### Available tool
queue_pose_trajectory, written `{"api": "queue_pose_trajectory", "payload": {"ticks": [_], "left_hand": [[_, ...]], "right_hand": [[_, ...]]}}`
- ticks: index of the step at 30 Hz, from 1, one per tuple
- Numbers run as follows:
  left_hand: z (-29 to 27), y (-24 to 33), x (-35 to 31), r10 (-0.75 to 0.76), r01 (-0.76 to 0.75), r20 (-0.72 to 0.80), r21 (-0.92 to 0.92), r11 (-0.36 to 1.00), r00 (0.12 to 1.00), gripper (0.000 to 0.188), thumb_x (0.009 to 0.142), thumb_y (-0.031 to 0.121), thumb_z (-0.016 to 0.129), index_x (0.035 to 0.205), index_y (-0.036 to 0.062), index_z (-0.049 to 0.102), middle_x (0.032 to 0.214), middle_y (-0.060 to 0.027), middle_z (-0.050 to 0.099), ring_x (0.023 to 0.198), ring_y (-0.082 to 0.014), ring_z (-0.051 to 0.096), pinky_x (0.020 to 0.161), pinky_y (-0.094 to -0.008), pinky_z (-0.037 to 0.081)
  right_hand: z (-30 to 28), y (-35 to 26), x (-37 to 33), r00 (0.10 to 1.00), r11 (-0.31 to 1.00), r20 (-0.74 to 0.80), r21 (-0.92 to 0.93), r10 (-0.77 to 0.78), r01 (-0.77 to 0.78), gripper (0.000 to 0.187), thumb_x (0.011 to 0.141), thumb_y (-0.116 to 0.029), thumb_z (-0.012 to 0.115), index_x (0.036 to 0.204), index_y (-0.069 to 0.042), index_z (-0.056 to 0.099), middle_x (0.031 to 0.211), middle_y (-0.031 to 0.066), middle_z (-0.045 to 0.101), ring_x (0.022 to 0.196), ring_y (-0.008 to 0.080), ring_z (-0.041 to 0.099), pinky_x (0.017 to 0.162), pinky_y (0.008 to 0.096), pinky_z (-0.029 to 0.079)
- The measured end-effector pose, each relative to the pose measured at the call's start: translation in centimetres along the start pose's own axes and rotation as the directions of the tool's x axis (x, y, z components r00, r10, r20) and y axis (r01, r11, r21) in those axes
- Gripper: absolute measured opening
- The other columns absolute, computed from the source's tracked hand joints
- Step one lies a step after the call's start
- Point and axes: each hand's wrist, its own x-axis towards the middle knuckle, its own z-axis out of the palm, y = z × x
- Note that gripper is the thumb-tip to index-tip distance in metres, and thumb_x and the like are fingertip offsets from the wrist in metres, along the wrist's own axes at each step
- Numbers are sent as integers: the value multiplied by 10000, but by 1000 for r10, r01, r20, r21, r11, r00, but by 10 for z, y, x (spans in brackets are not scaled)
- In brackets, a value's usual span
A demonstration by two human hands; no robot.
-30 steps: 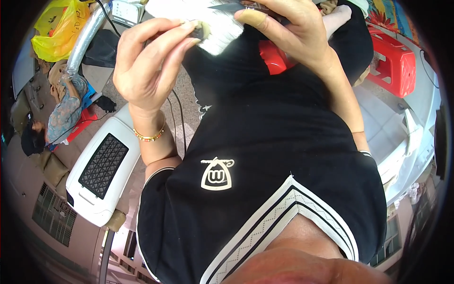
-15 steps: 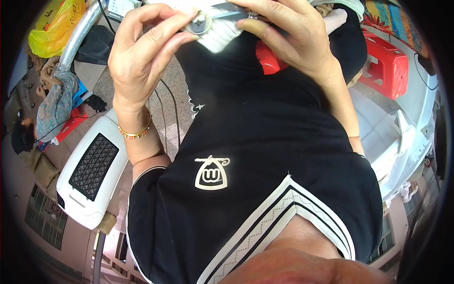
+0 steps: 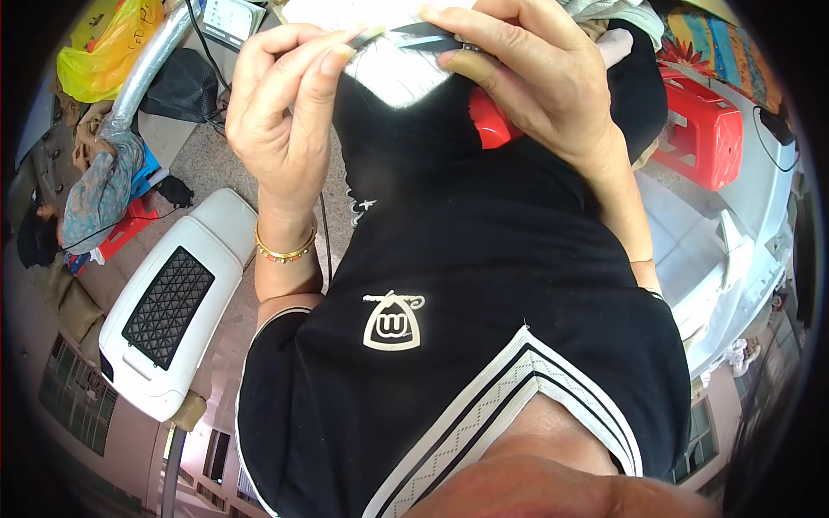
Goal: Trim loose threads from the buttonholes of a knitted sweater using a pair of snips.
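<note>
We have both hands up near the top edge, over the lap. Left hand [image 3: 285, 112]: thumb and fingers pinched narrow on a small button-like disc [image 3: 370, 36], which we see nearly edge-on, pale greenish. Right hand [image 3: 548, 73]: thumb and forefinger closed on slim metal snips [image 3: 432, 41], blades pointing left at the disc, tips just beside it; we can't tell if they touch. Below and behind both, we get a white ribbed cloth [image 3: 397, 78] over the black clothing, partly washed out by glare and cut off by the top edge. A red object [image 3: 494, 121] shows near the right hand, partly covered; we can't tell its kind. Bead-studded bracelet [image 3: 285, 254] on the left wrist. Right side, well apart: red plastic stool [image 3: 704, 129]. Left side, we note a yellow plastic bag [image 3: 108, 56], a black bag [image 3: 181, 86] and a silver-wrapped tube [image 3: 154, 69] running between them. Lower left: white plastic unit [image 3: 216, 237] with a black patterned panel [image 3: 168, 306]. Past it, another person [image 3: 95, 203] sits in a patterned top and dark headwear.
</note>
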Motion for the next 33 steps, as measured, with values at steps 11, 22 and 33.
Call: {"api": "queue_pose_trajectory", "payload": {"ticks": [11,22,33], "left_hand": [[5,-2,-4,-20,20,-48,-5,1000,999,140,909,43,700,1026,-18,747,962,-70,633,809,-111,572,692,-218,450],[6,-3,-6,-18,17,-78,-16,1000,997,143,912,44,699,1030,-18,750,974,-70,636,821,-111,577,708,-216,452],[9,-1,-7,-29,30,-93,8,1000,995,141,902,44,711,1025,-11,753,967,-71,639,817,-111,575,704,-213,451]], "right_hand": [[5,2,4,999,998,-11,-44,-38,37,424,781,-77,797,1186,-20,684,831,89,582,690,205,563,578,302,456],[9,2,1,999,999,-33,-42,-35,33,439,767,-83,811,1185,-18,696,832,80,586,688,195,561,573,292,455],[48,51,13,692,798,-397,-288,-602,529,411,732,-76,816,1132,-45,728,839,47,608,663,181,572,555,284,458]]}}
